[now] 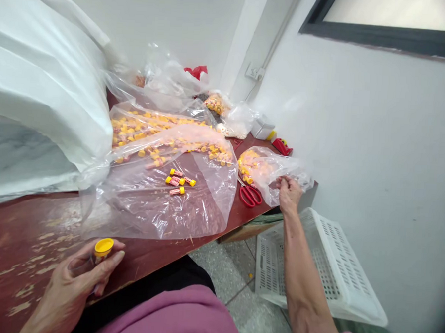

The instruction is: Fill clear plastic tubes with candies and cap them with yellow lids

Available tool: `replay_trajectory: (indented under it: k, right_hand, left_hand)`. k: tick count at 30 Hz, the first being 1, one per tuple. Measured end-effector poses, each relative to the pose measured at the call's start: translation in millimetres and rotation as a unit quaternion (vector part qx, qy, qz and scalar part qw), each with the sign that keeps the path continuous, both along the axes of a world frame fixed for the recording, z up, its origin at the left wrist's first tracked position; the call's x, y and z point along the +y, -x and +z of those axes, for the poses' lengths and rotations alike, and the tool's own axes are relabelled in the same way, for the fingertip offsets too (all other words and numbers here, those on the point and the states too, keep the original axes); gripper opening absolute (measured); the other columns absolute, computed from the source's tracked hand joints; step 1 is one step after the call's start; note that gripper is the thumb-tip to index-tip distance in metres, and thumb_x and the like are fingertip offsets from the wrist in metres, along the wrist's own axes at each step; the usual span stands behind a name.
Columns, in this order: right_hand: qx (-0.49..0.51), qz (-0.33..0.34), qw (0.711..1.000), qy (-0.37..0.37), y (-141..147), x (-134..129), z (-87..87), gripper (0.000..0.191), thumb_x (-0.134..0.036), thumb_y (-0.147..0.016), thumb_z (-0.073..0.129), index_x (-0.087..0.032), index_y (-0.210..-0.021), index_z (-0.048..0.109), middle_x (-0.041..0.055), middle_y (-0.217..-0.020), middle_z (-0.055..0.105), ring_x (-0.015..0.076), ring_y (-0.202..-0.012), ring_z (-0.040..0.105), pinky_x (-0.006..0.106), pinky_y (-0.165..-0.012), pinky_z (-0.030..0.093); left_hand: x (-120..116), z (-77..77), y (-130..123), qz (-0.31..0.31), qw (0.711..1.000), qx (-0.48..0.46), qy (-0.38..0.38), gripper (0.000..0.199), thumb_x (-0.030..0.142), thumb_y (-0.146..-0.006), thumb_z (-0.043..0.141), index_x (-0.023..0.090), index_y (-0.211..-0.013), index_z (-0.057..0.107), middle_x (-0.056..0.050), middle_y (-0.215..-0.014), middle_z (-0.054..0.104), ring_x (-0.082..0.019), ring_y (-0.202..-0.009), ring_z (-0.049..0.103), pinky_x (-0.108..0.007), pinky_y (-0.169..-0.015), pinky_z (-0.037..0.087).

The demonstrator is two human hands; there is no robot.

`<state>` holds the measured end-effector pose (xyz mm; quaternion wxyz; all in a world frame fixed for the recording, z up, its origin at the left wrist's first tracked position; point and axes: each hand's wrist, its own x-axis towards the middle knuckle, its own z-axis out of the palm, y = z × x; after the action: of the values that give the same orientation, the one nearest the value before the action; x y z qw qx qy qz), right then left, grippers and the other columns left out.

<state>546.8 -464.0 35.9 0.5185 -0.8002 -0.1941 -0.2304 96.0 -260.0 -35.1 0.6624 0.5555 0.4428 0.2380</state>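
Observation:
At the table's front edge, my left hand has its fingers wrapped round a small container with a yellow cap; the fingers hide most of its body. Over on the right, my right hand pinches the edge of a clear plastic bag, which holds many small yellow-capped pieces. A larger clear plastic bag lies spread across the table, with yellow-capped tubes heaped toward its back. Several loose tubes with red-and-white contents rest near its middle.
Red-handled scissors lie beside the smaller bag on the worn red table. A large white sack bulges at the left. Below the table's right end stands a white plastic crate. A red tape dispenser sits near the wall.

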Motion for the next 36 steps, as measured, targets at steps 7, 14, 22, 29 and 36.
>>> replay_trajectory:
  k: [7, 14, 22, 29, 36]
  right_hand:
    - [0.057, 0.003, 0.991, -0.117, -7.5, 16.6, -23.5, 0.021, -0.024, -0.072, 0.055, -0.012, -0.088, 0.062, 0.0035, -0.073, 0.064, 0.0132, -0.060, 0.063, 0.030, -0.061, 0.055]
    - [-0.082, -0.018, 0.984, -0.156, 75.6, 24.5, -11.3, 0.023, -0.026, -0.082, 0.054, -0.017, -0.101, 0.061, 0.0056, -0.093, 0.064, 0.0154, -0.077, 0.062, 0.033, -0.073, 0.054]
    - [-0.159, 0.434, 0.865, 0.194, 179.9, 163.5, -53.9, 0.032, -0.014, -0.089, 0.046, -0.022, -0.116, 0.060, 0.0094, -0.116, 0.062, 0.0199, -0.112, 0.054, 0.039, -0.098, 0.043]
    - [-0.102, 0.452, 0.863, 0.201, 200.1, 174.0, -55.1, 0.019, -0.020, -0.089, 0.049, -0.017, -0.098, 0.065, 0.0099, -0.093, 0.065, 0.0225, -0.094, 0.058, 0.044, -0.090, 0.045]
    - [-0.134, 0.645, 0.731, 0.177, 276.5, 136.2, -3.2, 0.027, -0.016, -0.091, 0.047, -0.024, -0.112, 0.060, 0.0067, -0.099, 0.057, 0.0165, -0.093, 0.055, 0.031, -0.080, 0.050]
  left_hand:
    - [-5.8, 11.5, -5.1, 0.013, 0.999, -0.030, -0.011, 0.038, 0.043, -0.066, 0.073, 0.019, -0.092, 0.059, 0.007, -0.046, 0.044, -0.006, -0.040, 0.036, -0.016, -0.039, 0.027]
    - [-9.8, 25.1, -15.1, 0.036, 0.998, -0.022, -0.035, 0.035, 0.041, -0.063, 0.074, 0.017, -0.085, 0.060, 0.008, -0.047, 0.044, -0.004, -0.037, 0.035, -0.016, -0.037, 0.027]
    - [-14.2, 33.2, -17.4, 0.028, 0.999, -0.009, -0.033, 0.032, 0.039, -0.064, 0.072, 0.015, -0.081, 0.060, 0.007, -0.053, 0.045, -0.003, -0.038, 0.033, -0.016, -0.036, 0.026]
    - [-8.8, 31.8, -15.5, -0.009, 0.998, -0.021, -0.059, 0.025, 0.036, -0.069, 0.066, 0.014, -0.081, 0.060, 0.005, -0.056, 0.048, -0.006, -0.044, 0.037, -0.018, -0.040, 0.032]
    - [-8.4, 27.1, -20.9, -0.076, 0.964, 0.077, -0.244, 0.016, 0.026, -0.079, 0.054, 0.013, -0.083, 0.063, 0.000, -0.069, 0.059, -0.012, -0.063, 0.050, -0.022, -0.057, 0.038]
